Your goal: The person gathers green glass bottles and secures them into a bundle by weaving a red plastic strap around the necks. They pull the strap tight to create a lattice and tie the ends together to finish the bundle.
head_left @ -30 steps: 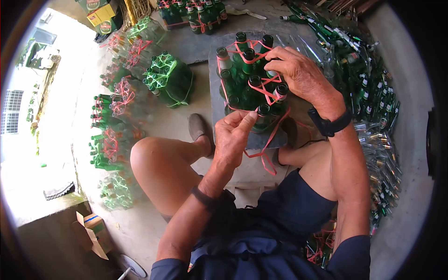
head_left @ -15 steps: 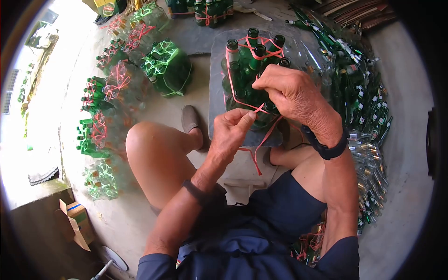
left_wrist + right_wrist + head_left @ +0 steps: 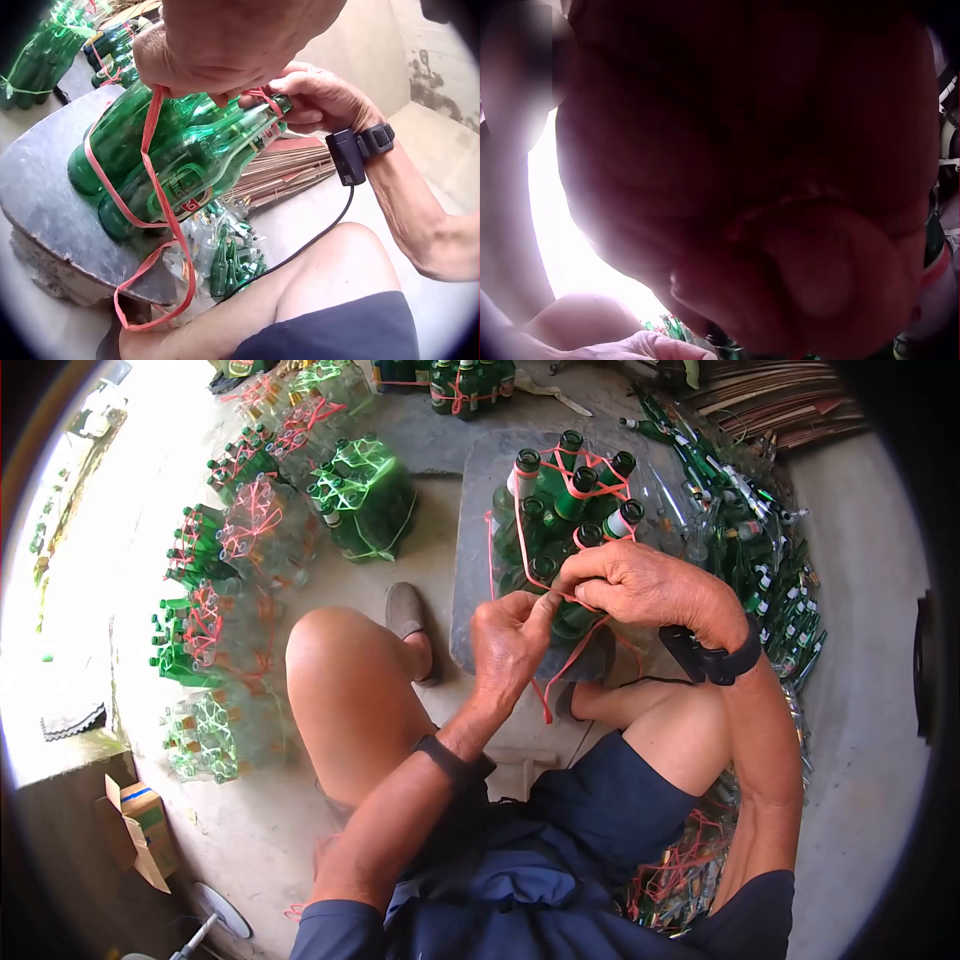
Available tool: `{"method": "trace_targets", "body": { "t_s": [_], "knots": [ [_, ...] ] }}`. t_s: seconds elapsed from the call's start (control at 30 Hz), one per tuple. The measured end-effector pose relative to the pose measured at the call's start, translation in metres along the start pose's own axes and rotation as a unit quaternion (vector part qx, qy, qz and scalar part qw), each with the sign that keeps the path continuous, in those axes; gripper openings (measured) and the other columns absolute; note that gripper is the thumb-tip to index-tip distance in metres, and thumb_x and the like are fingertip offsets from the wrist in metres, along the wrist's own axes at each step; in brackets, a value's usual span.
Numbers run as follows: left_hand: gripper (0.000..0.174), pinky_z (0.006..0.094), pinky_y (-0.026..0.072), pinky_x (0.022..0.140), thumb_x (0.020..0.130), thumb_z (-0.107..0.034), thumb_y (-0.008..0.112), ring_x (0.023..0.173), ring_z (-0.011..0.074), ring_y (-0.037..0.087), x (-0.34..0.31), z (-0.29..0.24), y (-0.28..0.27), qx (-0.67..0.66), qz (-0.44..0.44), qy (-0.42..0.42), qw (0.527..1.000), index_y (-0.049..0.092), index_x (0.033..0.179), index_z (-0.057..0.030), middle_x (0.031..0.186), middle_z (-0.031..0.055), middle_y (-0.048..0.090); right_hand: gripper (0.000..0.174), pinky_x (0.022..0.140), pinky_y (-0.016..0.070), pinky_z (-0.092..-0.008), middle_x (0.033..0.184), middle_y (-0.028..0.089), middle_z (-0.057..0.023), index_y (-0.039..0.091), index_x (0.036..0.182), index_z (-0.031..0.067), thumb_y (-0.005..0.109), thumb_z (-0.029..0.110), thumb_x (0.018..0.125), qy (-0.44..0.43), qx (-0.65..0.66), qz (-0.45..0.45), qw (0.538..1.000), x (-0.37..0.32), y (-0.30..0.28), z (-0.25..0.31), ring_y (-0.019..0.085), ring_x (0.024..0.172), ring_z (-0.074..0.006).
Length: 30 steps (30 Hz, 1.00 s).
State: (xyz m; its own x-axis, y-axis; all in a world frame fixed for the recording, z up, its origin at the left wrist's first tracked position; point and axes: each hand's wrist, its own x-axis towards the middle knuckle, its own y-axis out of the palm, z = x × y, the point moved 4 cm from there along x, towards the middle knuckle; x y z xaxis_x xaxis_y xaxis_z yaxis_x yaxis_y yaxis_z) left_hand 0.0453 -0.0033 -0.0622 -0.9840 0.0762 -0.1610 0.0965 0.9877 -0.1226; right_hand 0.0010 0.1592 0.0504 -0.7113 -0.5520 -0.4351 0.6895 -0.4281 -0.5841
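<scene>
Left hand (image 3: 505, 645) and right hand (image 3: 650, 584) pinch close together, fingers (image 3: 588, 566) bent, forearms (image 3: 768, 745) angled inward.

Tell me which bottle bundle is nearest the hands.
The green bottles on the grey slab: left hand and right hand meet beside them, pinching red string; other bundles stand farther off.

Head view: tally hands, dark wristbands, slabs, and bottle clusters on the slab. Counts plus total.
Hands: 2 (left hand, right hand)
Dark wristbands: 2 (left wristband, right wristband)
Slabs: 1 (grey slab)
Bottle clusters on it: 1 (green bottle cluster)
Total: 6
Single bottles not counted; hands hide some.
</scene>
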Motion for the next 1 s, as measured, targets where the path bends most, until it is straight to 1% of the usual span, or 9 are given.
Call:
{"method": "trace_targets", "body": {
  "t_s": [0.07, 0.27, 0.3, 0.37, 0.43, 0.5, 0.8, 0.87, 1.0],
  "knots": [
    [0.039, 0.0386, 0.0489, 0.053, 0.097, -0.03, 0.081, 0.054, 0.0133, 0.061, -0.001, -0.001, 0.001, 0.008, -0.052, 0.022, 0.998, 0.076, 0.081, 0.0045, 0.06, 0.014, 0.068, 0.026, 0.083, 0.0547, -0.039, 0.096, 0.074, -0.0145, 0.074, 0.117, 0.0002, 0.06, 0.008, 0.096, 0.015, -0.02, 0.007, 1.0, 0.003, 0.0, -0.002, 0.069, 0.091, -0.0241],
    [0.036, 0.0403, 0.0519, 0.056, 0.097, -0.03, 0.079, 0.055, 0.0212, 0.067, 0.0, 0.003, 0.003, 0.011, -0.049, 0.013, 0.999, 0.078, 0.083, 0.0028, 0.065, 0.0183, 0.07, 0.028, 0.083, 0.0545, -0.0388, 0.097, 0.073, -0.0145, 0.075, 0.115, -0.0009, 0.058, 0.006, 0.094, -0.026, -0.01, 0.066, 0.997, 0.014, -0.004, -0.005, 0.069, 0.091, -0.0261],
    [0.036, 0.0403, 0.0519, 0.056, 0.097, -0.03, 0.079, 0.055, 0.0212, 0.067, 0.0, 0.004, 0.004, 0.009, -0.052, 0.014, 0.999, 0.078, 0.083, 0.0028, 0.065, 0.0183, 0.07, 0.027, 0.083, 0.0548, -0.039, 0.098, 0.073, -0.0142, 0.075, 0.114, -0.0007, 0.058, 0.006, 0.094, -0.029, -0.022, 0.078, 0.996, 0.015, -0.003, -0.006, 0.07, 0.091, -0.0271],
    [0.041, 0.0308, 0.0404, 0.049, 0.1, -0.026, 0.08, 0.06, 0.0046, 0.049, -0.001, 0.004, 0.006, -0.013, -0.066, 0.036, 0.997, 0.074, 0.079, 0.0077, 0.06, -0.0013, 0.06, 0.027, 0.083, 0.0553, -0.0404, 0.099, 0.072, -0.0147, 0.076, 0.113, -0.0002, 0.058, 0.006, 0.094, -0.041, -0.055, 0.057, 0.996, 0.015, -0.001, -0.008, 0.07, 0.091, -0.0293],
    [0.04, 0.0311, 0.0402, 0.049, 0.1, -0.025, 0.08, 0.06, 0.0047, 0.049, -0.002, 0.003, 0.006, -0.016, -0.065, 0.031, 0.997, 0.074, 0.079, 0.0075, 0.06, -0.0013, 0.06, 0.026, 0.083, 0.0558, -0.0418, 0.1, 0.071, -0.0152, 0.076, 0.111, 0.0003, 0.058, 0.007, 0.094, -0.053, -0.087, 0.035, 0.994, 0.013, 0.0, -0.003, 0.07, 0.09, -0.0316],
    [0.039, 0.0314, 0.04, 0.049, 0.1, -0.025, 0.08, 0.06, 0.0048, 0.049, -0.004, 0.002, 0.006, -0.019, -0.063, 0.025, 0.998, 0.074, 0.079, 0.0074, 0.06, -0.0012, 0.06, 0.028, 0.088, 0.0562, -0.0503, 0.104, 0.073, -0.0195, 0.077, 0.108, 0.0032, 0.053, 0.011, 0.094, -0.065, -0.195, -0.017, 0.978, 0.007, -0.002, 0.008, 0.071, 0.097, -0.0421],
    [0.042, 0.0306, 0.0394, 0.049, 0.102, -0.026, 0.079, 0.06, 0.0047, 0.048, -0.003, 0.005, 0.009, -0.035, -0.058, 0.01, 0.998, 0.071, 0.076, 0.0061, 0.061, -0.0007, 0.06, 0.011, 0.08, 0.057, -0.0501, 0.093, 0.067, -0.0079, 0.073, 0.092, 0.0096, 0.064, 0.016, 0.094, -0.023, -0.386, -0.046, 0.921, -0.002, -0.001, 0.04, 0.073, 0.09, -0.0342],
    [0.041, 0.0452, 0.0502, 0.057, 0.097, -0.033, 0.08, 0.054, 0.0314, 0.063, -0.003, 0.006, 0.008, -0.017, -0.052, -0.014, 0.998, 0.074, 0.079, 0.0028, 0.065, 0.0201, 0.067, 0.009, 0.079, 0.057, -0.049, 0.093, 0.068, -0.0071, 0.073, 0.092, 0.0103, 0.066, 0.016, 0.091, -0.036, -0.411, -0.046, 0.91, -0.002, 0.0, 0.041, 0.074, 0.089, -0.0327],
    [0.041, 0.0455, 0.0503, 0.058, 0.097, -0.033, 0.079, 0.055, 0.0321, 0.063, -0.004, 0.002, 0.006, -0.016, -0.055, -0.01, 0.998, 0.074, 0.078, 0.0029, 0.065, 0.0202, 0.067, 0.005, 0.066, 0.0538, -0.0447, 0.089, 0.062, -0.006, 0.068, 0.089, 0.0119, 0.071, 0.012, 0.085, -0.126, -0.496, -0.072, 0.856, -0.004, 0.003, 0.043, 0.073, 0.08, -0.0295]
  ]
}}
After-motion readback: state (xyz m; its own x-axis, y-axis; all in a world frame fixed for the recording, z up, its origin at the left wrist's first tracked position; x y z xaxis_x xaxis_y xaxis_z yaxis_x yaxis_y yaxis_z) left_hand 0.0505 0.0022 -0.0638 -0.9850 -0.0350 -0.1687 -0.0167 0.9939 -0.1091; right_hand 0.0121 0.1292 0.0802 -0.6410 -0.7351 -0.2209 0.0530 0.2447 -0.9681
